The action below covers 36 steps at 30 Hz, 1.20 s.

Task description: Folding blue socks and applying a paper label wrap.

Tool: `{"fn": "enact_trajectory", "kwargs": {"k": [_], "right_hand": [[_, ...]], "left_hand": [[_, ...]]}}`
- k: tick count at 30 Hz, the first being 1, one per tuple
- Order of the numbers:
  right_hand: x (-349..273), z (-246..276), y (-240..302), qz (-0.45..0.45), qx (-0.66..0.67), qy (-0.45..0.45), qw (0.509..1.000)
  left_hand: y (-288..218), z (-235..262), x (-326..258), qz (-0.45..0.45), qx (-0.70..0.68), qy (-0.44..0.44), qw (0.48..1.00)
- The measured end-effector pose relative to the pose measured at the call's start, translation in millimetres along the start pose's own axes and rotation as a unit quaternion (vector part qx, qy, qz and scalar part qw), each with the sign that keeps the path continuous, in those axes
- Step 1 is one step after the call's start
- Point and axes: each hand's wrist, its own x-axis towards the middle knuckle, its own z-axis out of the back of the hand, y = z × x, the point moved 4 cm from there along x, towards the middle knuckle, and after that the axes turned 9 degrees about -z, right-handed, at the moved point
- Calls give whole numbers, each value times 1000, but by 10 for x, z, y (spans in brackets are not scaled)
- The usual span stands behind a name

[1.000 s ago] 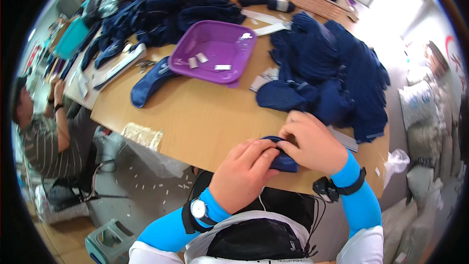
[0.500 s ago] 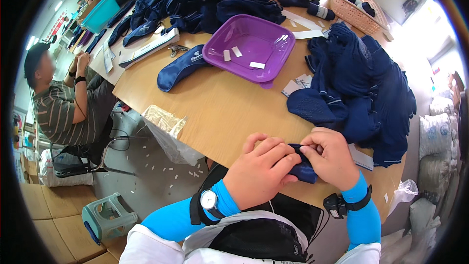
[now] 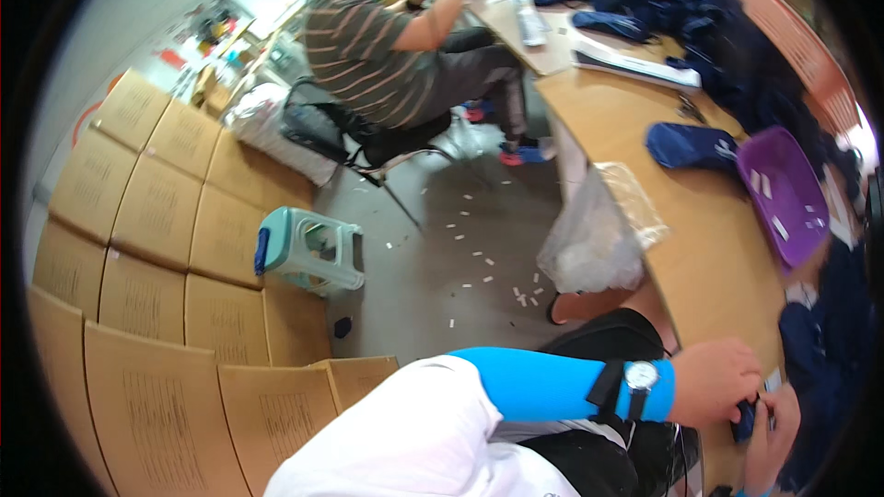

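Observation:
My left hand (image 3: 720, 383) is bent over the table's front edge, its fingers closed on a small piece of navy cloth (image 3: 743, 423). My right hand (image 3: 775, 433) pinches the same cloth from the other side, and much of it is hidden between the fingers. Just beyond my hands lies a heap of navy knitted fabric (image 3: 829, 336). A purple plastic basin (image 3: 803, 186) with several small white tags in it stands farther up the table. Against the basin rests a shiny navy cloth item (image 3: 686, 145) with a pale mark.
Brown cartons (image 3: 152, 299) are stacked at left, near a pale green step stool (image 3: 313, 248). A co-worker in a striped shirt (image 3: 364, 51) sits at the far table. A clear plastic bag (image 3: 594, 239) hangs from the table edge. White scraps litter the floor (image 3: 433, 285).
The view has swung left, so my hands and the table now appear toward the lower right. Both hands still hold the navy cloth.

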Motion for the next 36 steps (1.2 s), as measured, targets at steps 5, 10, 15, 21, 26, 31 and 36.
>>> {"fn": "enact_trajectory", "kwargs": {"k": [5, 10, 15, 21, 26, 31, 36], "right_hand": [[9, 43, 664, -20, -68, 92, 993], [-84, -98, 767, -8, -128, 8, 992], [-178, -189, 662, -84, -35, -47, 995], [-365, -367, 567, -75, 31, -158, 984], [-769, -718, 7, -180, 115, -247, 945], [-670, -800, 74, -148, 233, -275, 921], [-655, -562, 156, -210, 184, -292, 915]], "left_hand": [[59, -122, -37, 24, -16, -33, 999], [78, -143, -36, -29, 10, -74, 997], [10, -297, -46, -53, 84, -110, 989], [-108, -382, 38, -47, 29, -178, 983], [-212, -416, 130, -36, -88, -201, 975], [-213, -261, 77, -17, -59, -205, 977], [-136, -675, 299, -11, -67, -232, 970]]}}
